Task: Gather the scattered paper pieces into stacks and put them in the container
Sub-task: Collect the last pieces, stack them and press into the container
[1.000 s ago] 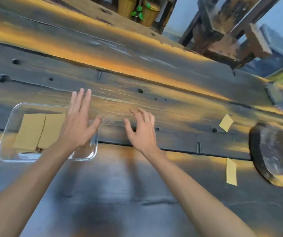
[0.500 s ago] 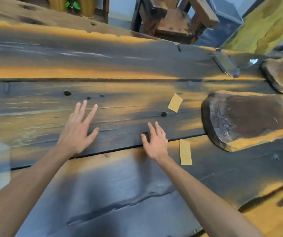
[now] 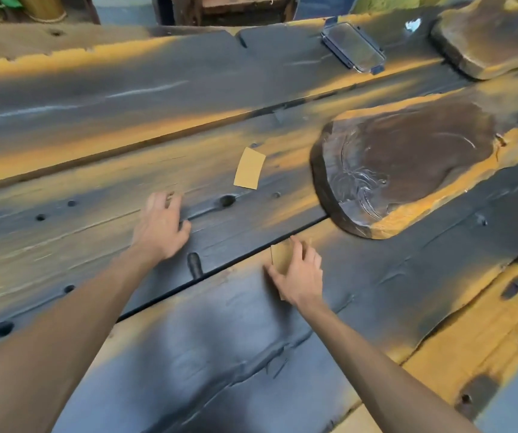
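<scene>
Paper pieces are what I am after, and two show here: one lies flat under my right hand at the near plank's edge, the other paper piece sits alone on the middle plank, well apart from both hands and just left of the dark wooden slab. My right hand covers the near paper piece, fingers spread over it and thumb at its near corner; I judge it is pressing down so the thin sheet can be slid or lifted by an edge, since flat paper on rough wood gives nothing to pinch. Whether any finger is already curled under it I cannot tell. My left hand rests on the table, fingers loosely bent and blurred, holding nothing that I can see, probably just bracing. The container is not in view. A clear lid lies at the far edge. The far piece should come next.
</scene>
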`<state>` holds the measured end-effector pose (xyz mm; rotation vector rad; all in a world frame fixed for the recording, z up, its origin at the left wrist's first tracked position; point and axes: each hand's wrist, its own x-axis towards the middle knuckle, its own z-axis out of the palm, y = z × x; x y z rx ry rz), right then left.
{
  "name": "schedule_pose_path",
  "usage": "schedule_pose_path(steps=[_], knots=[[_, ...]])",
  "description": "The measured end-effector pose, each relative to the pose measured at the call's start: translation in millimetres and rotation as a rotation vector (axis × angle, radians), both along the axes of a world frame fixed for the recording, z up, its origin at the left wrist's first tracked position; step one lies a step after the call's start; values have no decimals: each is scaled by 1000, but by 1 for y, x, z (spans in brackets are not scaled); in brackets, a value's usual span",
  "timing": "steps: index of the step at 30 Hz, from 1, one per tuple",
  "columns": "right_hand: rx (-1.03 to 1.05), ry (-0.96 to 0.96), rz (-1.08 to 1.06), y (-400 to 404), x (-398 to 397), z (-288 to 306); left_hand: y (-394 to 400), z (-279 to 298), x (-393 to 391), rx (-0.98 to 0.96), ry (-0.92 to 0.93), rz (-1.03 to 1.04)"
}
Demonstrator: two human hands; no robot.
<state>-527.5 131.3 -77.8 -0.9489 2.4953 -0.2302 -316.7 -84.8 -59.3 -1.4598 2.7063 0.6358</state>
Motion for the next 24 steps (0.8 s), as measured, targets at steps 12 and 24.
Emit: schedule_pose_path(steps=[12, 24], knots=[[-237, -166, -78, 1, -21, -15, -27, -24, -194, 103, -82, 94], [-606, -372, -239, -33, -29, -1, -16, -18, -176, 452, -33, 265]])
